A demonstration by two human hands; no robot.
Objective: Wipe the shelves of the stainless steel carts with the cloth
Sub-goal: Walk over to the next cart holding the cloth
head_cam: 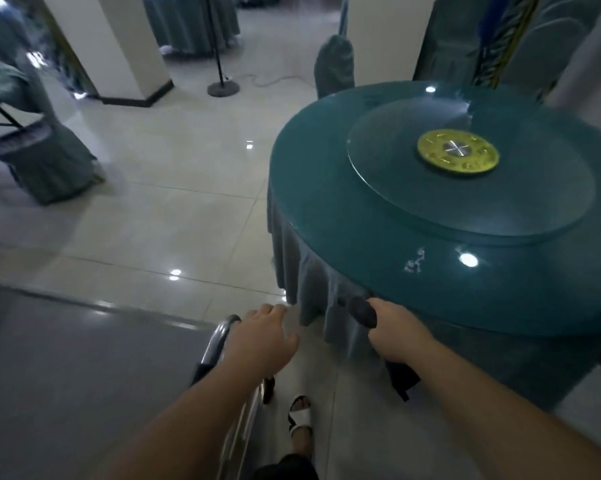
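The stainless steel cart (67,368) fills the lower left, its flat grey top shelf seen from above and its curved chrome handle (219,337) at the right end. My left hand (261,337) lies over that handle with the fingers loosely spread past it. My right hand (396,334) grips a dark cloth (363,311). One end of the cloth bunches out above my fist and the other end hangs below it (401,379), right at the edge of the round table.
A round table (312,188) with a teal cover, a glass turntable (499,202) and a gold hub stands close on the right. Covered chairs (39,154) sit at the left, a pillar (119,50) and a stand base (222,88) behind. My sandalled foot (300,417) is beside the cart.
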